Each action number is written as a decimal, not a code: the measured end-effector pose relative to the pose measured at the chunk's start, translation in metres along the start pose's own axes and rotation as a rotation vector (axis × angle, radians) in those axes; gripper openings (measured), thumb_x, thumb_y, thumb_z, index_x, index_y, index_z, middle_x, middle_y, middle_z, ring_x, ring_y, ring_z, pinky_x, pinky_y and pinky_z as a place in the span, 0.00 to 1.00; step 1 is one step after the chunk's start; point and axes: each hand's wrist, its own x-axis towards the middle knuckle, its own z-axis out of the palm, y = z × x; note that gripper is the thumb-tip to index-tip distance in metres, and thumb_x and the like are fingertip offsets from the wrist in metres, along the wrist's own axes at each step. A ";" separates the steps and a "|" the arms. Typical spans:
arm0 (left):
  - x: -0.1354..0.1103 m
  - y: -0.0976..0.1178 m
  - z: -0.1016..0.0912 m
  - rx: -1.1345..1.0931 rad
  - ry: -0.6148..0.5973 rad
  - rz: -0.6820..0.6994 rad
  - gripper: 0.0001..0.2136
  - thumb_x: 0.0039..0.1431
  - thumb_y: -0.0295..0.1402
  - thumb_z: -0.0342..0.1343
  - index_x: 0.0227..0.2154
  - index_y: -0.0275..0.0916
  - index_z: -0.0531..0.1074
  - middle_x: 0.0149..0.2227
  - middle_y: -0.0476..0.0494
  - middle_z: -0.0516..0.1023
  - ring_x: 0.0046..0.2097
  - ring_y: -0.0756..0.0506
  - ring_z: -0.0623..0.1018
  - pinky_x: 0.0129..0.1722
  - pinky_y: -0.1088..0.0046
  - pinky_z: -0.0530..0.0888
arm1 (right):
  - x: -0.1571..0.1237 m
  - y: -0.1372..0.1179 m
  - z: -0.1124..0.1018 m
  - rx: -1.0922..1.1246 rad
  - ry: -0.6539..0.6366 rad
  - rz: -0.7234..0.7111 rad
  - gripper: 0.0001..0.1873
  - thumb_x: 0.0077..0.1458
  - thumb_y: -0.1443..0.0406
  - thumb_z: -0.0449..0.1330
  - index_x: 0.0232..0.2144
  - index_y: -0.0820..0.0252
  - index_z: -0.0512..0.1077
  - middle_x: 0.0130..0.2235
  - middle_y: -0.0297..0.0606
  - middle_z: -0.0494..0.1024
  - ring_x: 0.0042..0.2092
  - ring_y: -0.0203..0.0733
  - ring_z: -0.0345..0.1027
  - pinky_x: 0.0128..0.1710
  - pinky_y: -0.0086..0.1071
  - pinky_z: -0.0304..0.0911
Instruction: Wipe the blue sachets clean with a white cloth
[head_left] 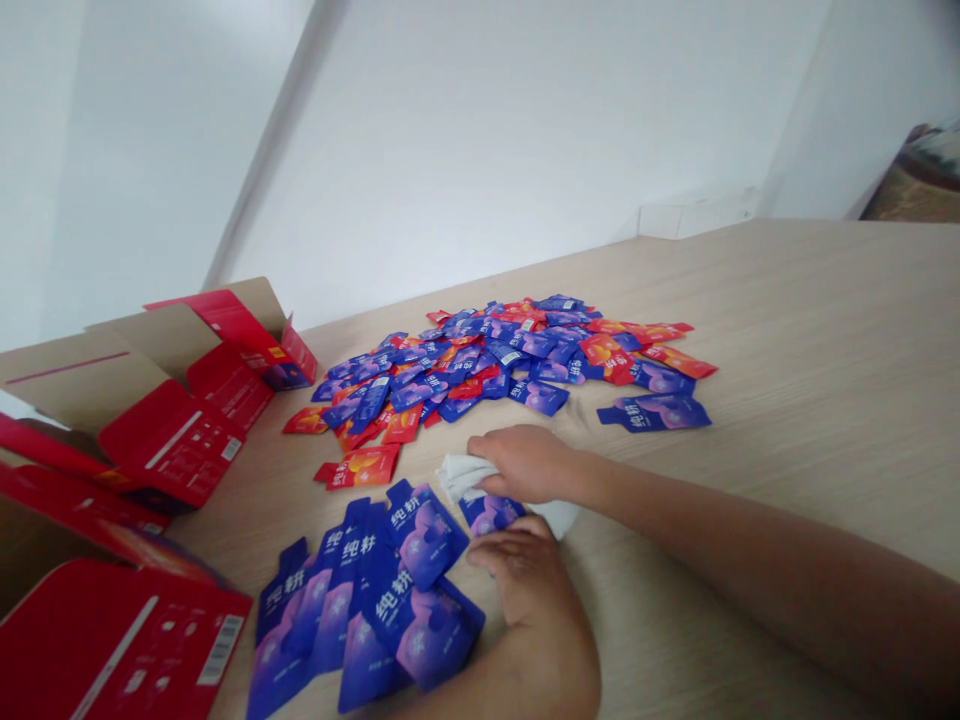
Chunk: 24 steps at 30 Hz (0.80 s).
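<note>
My right hand (529, 462) is closed on a white cloth (459, 474), part of which also shows under the wrist. Just below it, my left hand (517, 560) pinches a purple-blue pouch (491, 512) against the table, and the cloth lies over the pouch's upper end. To the left of my left hand, several purple-blue pouches (352, 580) lie overlapping, printed sides up. Beyond both hands spreads a loose heap of purple-blue and red-orange pouches (480, 355). One purple pouch (660, 412) lies apart, right of the heap.
Red cartons with raised flaps stand along the left: a near carton (127, 640), a middle carton (180, 440) and a far carton (247, 335). A white box (697, 213) sits at the wooden table's (787, 400) back edge, by the white wall.
</note>
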 end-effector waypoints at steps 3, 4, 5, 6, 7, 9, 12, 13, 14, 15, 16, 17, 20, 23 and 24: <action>0.000 0.000 0.000 0.004 -0.002 0.004 0.14 0.51 0.19 0.47 0.40 0.28 0.72 0.38 0.26 0.77 0.41 0.33 0.76 0.41 0.45 0.68 | 0.001 -0.002 0.007 0.018 -0.077 -0.052 0.20 0.51 0.53 0.53 0.44 0.55 0.65 0.37 0.40 0.76 0.37 0.46 0.70 0.29 0.32 0.57; 0.000 -0.001 0.000 0.005 -0.002 0.007 0.15 0.51 0.19 0.47 0.41 0.28 0.72 0.38 0.26 0.77 0.41 0.33 0.76 0.41 0.45 0.68 | 0.001 -0.001 0.009 0.015 -0.098 -0.050 0.21 0.51 0.52 0.53 0.45 0.54 0.65 0.37 0.40 0.76 0.36 0.47 0.70 0.28 0.32 0.56; -0.001 -0.001 -0.001 0.004 -0.003 0.009 0.15 0.51 0.19 0.47 0.41 0.29 0.72 0.38 0.26 0.77 0.41 0.33 0.76 0.41 0.45 0.68 | 0.002 0.002 0.010 0.003 -0.105 -0.034 0.21 0.51 0.53 0.53 0.45 0.54 0.65 0.37 0.41 0.76 0.36 0.47 0.70 0.28 0.33 0.56; -0.002 -0.001 -0.001 0.003 -0.004 0.011 0.15 0.51 0.18 0.47 0.41 0.29 0.72 0.38 0.27 0.77 0.41 0.33 0.76 0.41 0.45 0.68 | 0.002 0.004 0.011 -0.015 -0.098 -0.010 0.20 0.51 0.53 0.53 0.44 0.55 0.65 0.37 0.41 0.76 0.36 0.47 0.70 0.28 0.33 0.56; -0.002 -0.001 -0.002 0.001 -0.005 0.013 0.15 0.51 0.18 0.47 0.41 0.30 0.72 0.38 0.27 0.77 0.42 0.33 0.75 0.41 0.45 0.68 | 0.003 0.007 0.010 -0.035 -0.079 0.018 0.20 0.51 0.54 0.53 0.44 0.55 0.65 0.37 0.42 0.76 0.37 0.48 0.70 0.29 0.33 0.57; -0.002 -0.002 -0.003 -0.004 -0.008 0.018 0.15 0.51 0.18 0.48 0.41 0.30 0.72 0.38 0.27 0.77 0.42 0.33 0.75 0.41 0.45 0.68 | 0.002 0.010 0.005 -0.061 -0.027 0.053 0.18 0.51 0.55 0.53 0.43 0.56 0.65 0.38 0.42 0.76 0.39 0.48 0.69 0.30 0.34 0.57; -0.002 -0.001 -0.002 -0.008 -0.017 0.021 0.14 0.51 0.19 0.48 0.41 0.28 0.72 0.38 0.25 0.76 0.42 0.33 0.75 0.41 0.46 0.68 | 0.001 0.003 0.000 -0.037 0.033 0.037 0.17 0.52 0.55 0.52 0.43 0.56 0.65 0.39 0.41 0.75 0.39 0.47 0.69 0.31 0.33 0.57; -0.001 -0.001 -0.002 -0.006 -0.021 0.021 0.14 0.52 0.19 0.48 0.41 0.28 0.72 0.38 0.25 0.76 0.41 0.33 0.75 0.41 0.46 0.68 | 0.000 -0.001 0.000 -0.025 0.036 0.017 0.17 0.53 0.55 0.52 0.43 0.55 0.65 0.39 0.41 0.75 0.39 0.46 0.69 0.31 0.33 0.57; -0.001 0.000 -0.001 -0.005 -0.024 0.020 0.14 0.52 0.19 0.48 0.41 0.28 0.72 0.38 0.25 0.76 0.41 0.32 0.76 0.40 0.45 0.68 | 0.000 -0.005 0.001 -0.015 0.023 -0.007 0.17 0.53 0.55 0.52 0.43 0.55 0.65 0.40 0.41 0.75 0.38 0.46 0.69 0.31 0.33 0.57; 0.000 0.000 -0.001 -0.002 -0.027 0.020 0.14 0.52 0.20 0.47 0.41 0.28 0.72 0.38 0.25 0.76 0.41 0.32 0.76 0.40 0.45 0.68 | -0.001 -0.008 0.003 -0.009 -0.003 -0.031 0.18 0.52 0.55 0.53 0.43 0.55 0.65 0.39 0.41 0.75 0.38 0.46 0.69 0.30 0.33 0.57; 0.000 0.000 0.000 0.002 -0.028 0.020 0.15 0.52 0.20 0.47 0.41 0.28 0.72 0.38 0.25 0.76 0.41 0.32 0.76 0.41 0.45 0.68 | -0.001 -0.010 0.006 -0.004 -0.040 -0.052 0.18 0.51 0.54 0.53 0.43 0.55 0.65 0.39 0.41 0.75 0.37 0.46 0.69 0.30 0.33 0.58; 0.000 0.000 0.000 0.007 -0.027 0.020 0.15 0.52 0.20 0.47 0.41 0.28 0.72 0.39 0.25 0.76 0.41 0.32 0.76 0.41 0.45 0.68 | -0.001 -0.010 0.009 -0.001 -0.075 -0.064 0.18 0.51 0.54 0.54 0.43 0.55 0.65 0.38 0.40 0.76 0.37 0.46 0.69 0.29 0.33 0.58; 0.000 0.000 -0.001 0.030 -0.019 0.017 0.15 0.52 0.20 0.47 0.41 0.28 0.72 0.38 0.26 0.76 0.41 0.33 0.76 0.41 0.46 0.68 | 0.000 -0.002 0.012 -0.020 -0.113 -0.025 0.19 0.52 0.54 0.53 0.45 0.55 0.65 0.38 0.41 0.76 0.37 0.47 0.70 0.29 0.33 0.58; -0.002 0.000 -0.002 0.063 -0.005 0.009 0.15 0.52 0.18 0.46 0.41 0.30 0.71 0.38 0.27 0.77 0.41 0.34 0.76 0.41 0.47 0.67 | 0.001 0.007 0.005 -0.063 -0.066 0.068 0.18 0.52 0.55 0.53 0.44 0.56 0.65 0.40 0.43 0.75 0.39 0.48 0.69 0.31 0.35 0.59; -0.002 0.000 -0.002 0.082 0.000 0.008 0.15 0.52 0.18 0.45 0.40 0.29 0.71 0.38 0.26 0.77 0.40 0.34 0.76 0.41 0.48 0.67 | 0.001 0.008 0.002 -0.067 -0.041 0.085 0.17 0.52 0.56 0.53 0.43 0.56 0.65 0.40 0.43 0.75 0.40 0.48 0.69 0.32 0.34 0.59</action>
